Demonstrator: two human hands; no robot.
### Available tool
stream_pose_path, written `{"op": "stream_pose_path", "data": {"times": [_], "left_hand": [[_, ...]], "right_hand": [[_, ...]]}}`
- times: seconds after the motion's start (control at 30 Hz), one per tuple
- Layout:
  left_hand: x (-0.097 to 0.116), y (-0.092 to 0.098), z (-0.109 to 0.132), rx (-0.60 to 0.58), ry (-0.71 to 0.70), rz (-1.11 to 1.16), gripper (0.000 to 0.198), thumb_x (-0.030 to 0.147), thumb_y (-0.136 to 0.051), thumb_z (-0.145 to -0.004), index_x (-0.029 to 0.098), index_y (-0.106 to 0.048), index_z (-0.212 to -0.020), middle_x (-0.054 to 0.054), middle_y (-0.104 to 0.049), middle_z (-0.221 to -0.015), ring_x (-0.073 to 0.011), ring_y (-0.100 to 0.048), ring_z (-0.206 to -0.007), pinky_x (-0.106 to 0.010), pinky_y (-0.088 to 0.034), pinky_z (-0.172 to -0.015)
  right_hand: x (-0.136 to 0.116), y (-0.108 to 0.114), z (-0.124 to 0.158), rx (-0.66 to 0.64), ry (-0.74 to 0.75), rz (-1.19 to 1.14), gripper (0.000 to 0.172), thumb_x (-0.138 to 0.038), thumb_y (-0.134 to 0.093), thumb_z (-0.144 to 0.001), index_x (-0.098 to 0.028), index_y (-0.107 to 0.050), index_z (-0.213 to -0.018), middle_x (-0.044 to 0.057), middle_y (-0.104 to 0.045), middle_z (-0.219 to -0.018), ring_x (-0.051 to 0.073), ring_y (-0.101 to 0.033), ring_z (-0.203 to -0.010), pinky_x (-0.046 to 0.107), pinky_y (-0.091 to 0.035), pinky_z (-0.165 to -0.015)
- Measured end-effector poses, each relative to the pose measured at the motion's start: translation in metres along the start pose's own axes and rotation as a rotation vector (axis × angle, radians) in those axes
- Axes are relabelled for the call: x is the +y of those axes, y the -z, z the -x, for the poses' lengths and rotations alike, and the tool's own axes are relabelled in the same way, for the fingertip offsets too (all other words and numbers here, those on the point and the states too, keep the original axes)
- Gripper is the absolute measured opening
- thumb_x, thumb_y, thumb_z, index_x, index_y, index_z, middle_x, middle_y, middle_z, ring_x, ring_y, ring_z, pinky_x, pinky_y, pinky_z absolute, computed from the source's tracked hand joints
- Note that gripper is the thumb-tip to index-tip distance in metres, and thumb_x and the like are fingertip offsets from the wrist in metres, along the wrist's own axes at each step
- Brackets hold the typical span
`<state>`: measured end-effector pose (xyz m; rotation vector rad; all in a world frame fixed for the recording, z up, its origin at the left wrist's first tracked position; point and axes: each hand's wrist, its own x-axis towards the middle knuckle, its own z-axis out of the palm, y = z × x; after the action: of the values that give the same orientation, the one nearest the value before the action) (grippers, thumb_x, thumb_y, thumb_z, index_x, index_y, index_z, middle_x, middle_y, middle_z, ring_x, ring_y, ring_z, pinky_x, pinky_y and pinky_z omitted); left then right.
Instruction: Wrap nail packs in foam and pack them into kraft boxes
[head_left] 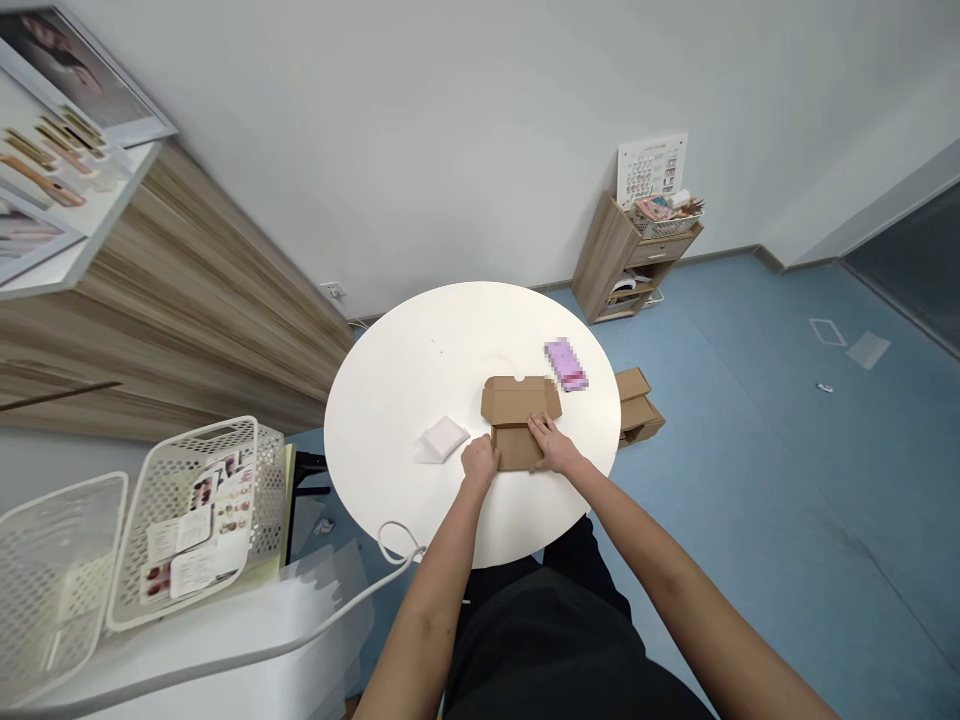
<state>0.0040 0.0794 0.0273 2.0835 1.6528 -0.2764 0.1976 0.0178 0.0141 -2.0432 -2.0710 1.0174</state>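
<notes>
Kraft cardboard mailer box [517, 400] sits just toward 3 o'clock on the white round table [390, 400], my left hand [480, 464] and right hand [553, 446] spread on its near end, pressing down, pinching nothing.

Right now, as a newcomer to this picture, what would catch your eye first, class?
The round white table stands out against the blue floor. On it, the left hand and right hand rest on a cardboard box toward the near side. A pink packet lies just beyond the box.
</notes>
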Motion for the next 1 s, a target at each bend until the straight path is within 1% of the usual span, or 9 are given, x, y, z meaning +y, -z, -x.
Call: {"op": "stream_pose_path", "data": {"times": [0.17, 0.27, 0.33, 0.4, 0.5, 0.6, 0.77, 0.93, 1.0], "left_hand": [[-0.002, -0.011, 0.000, 0.067, -0.041, 0.005, 0.017, 0.015, -0.048, -0.087, 0.018, -0.061, -0.097, -0.011, -0.067, -0.095, -0.0240, -0.064, -0.089, -0.030, -0.041, -0.069], [-0.013, -0.013, 0.002, 0.091, -0.105, 0.109, 0.014, 0.025, -0.048, -0.091, 0.020, -0.061, -0.092, -0.008, -0.066, -0.090, -0.0226, -0.062, -0.087, -0.030, -0.042, -0.071], [-0.027, -0.009, 0.004, 0.182, -0.140, 0.189, 0.020, 0.033, -0.046, -0.094, 0.020, -0.061, -0.091, -0.007, -0.064, -0.090, -0.0223, -0.060, -0.091, -0.031, -0.043, -0.077], [-0.046, -0.003, 0.005, 0.348, -0.073, 0.230, 0.025, 0.037, -0.043, -0.096, 0.020, -0.061, -0.100, -0.010, -0.062, -0.101, -0.0245, -0.057, -0.100, -0.035, -0.043, -0.085], [-0.076, 0.005, 0.004, 0.502, 0.252, 0.249, 0.041, 0.045, -0.046, -0.094, 0.017, -0.052, -0.122, -0.016, -0.053, -0.122, -0.0328, -0.050, -0.115, -0.044, -0.041, -0.091], [-0.095, 0.008, -0.002, 0.405, 0.458, 0.323, 0.057, 0.055, -0.052, -0.088, 0.014, -0.047, -0.126, -0.020, -0.050, -0.125, -0.0376, -0.048, -0.119, -0.048, -0.041, -0.093], [-0.100, 0.006, -0.020, 0.319, 0.433, 0.611, 0.050, 0.041, -0.068, -0.078, 0.017, -0.047, -0.116, -0.016, -0.054, -0.121, -0.0317, -0.053, -0.118, -0.042, -0.042, -0.096], [-0.099, 0.009, -0.021, 0.273, 0.463, 0.781, 0.042, 0.040, -0.070, -0.076, 0.022, -0.047, -0.106, -0.006, -0.064, -0.099, -0.0205, -0.065, -0.092, -0.032, -0.051, -0.077], [-0.093, 0.012, -0.014, 0.281, 0.392, 0.898, 0.037, 0.044, -0.065, -0.079, 0.022, -0.048, -0.104, -0.004, -0.065, -0.096, -0.0169, -0.066, -0.086, -0.029, -0.051, -0.072]], "right_hand": [[-0.003, 0.001, 0.000, -0.012, -0.032, 0.012, 0.127, -0.044, -0.086, -0.059, -0.021, -0.007, -0.157, 0.010, -0.008, -0.163, 0.036, 0.003, -0.149, 0.045, -0.045, -0.104], [-0.003, 0.003, 0.001, -0.018, -0.036, 0.011, 0.124, -0.045, -0.084, -0.061, -0.022, -0.007, -0.157, 0.009, -0.007, -0.164, 0.036, 0.002, -0.149, 0.045, -0.044, -0.104], [-0.004, 0.003, 0.001, -0.020, -0.037, 0.005, 0.124, -0.046, -0.083, -0.062, -0.023, -0.007, -0.157, 0.008, -0.007, -0.164, 0.035, 0.001, -0.149, 0.044, -0.043, -0.105], [-0.004, 0.004, 0.002, -0.030, -0.046, 0.003, 0.124, -0.046, -0.082, -0.062, -0.023, -0.005, -0.157, 0.007, -0.006, -0.164, 0.035, 0.003, -0.149, 0.044, -0.044, -0.105], [-0.006, 0.005, 0.003, -0.047, -0.061, 0.016, 0.124, -0.045, -0.082, -0.063, -0.023, -0.005, -0.157, 0.008, -0.004, -0.164, 0.035, 0.004, -0.149, 0.044, -0.044, -0.104], [-0.007, 0.006, 0.003, -0.054, -0.064, 0.033, 0.124, -0.045, -0.083, -0.062, -0.023, -0.006, -0.157, 0.009, -0.005, -0.164, 0.035, 0.003, -0.149, 0.044, -0.044, -0.104], [-0.007, 0.007, 0.002, -0.046, -0.047, 0.012, 0.123, -0.043, -0.083, -0.063, -0.023, -0.006, -0.157, 0.008, -0.006, -0.164, 0.035, 0.002, -0.149, 0.045, -0.045, -0.103], [-0.004, 0.008, 0.003, -0.037, -0.030, -0.008, 0.124, -0.045, -0.083, -0.062, -0.023, -0.006, -0.157, 0.009, -0.008, -0.163, 0.035, 0.002, -0.149, 0.047, -0.046, -0.102], [-0.003, 0.009, 0.005, -0.019, -0.006, -0.025, 0.125, -0.045, -0.083, -0.062, -0.023, -0.004, -0.157, 0.009, -0.010, -0.163, 0.035, 0.002, -0.150, 0.047, -0.046, -0.102]]}}
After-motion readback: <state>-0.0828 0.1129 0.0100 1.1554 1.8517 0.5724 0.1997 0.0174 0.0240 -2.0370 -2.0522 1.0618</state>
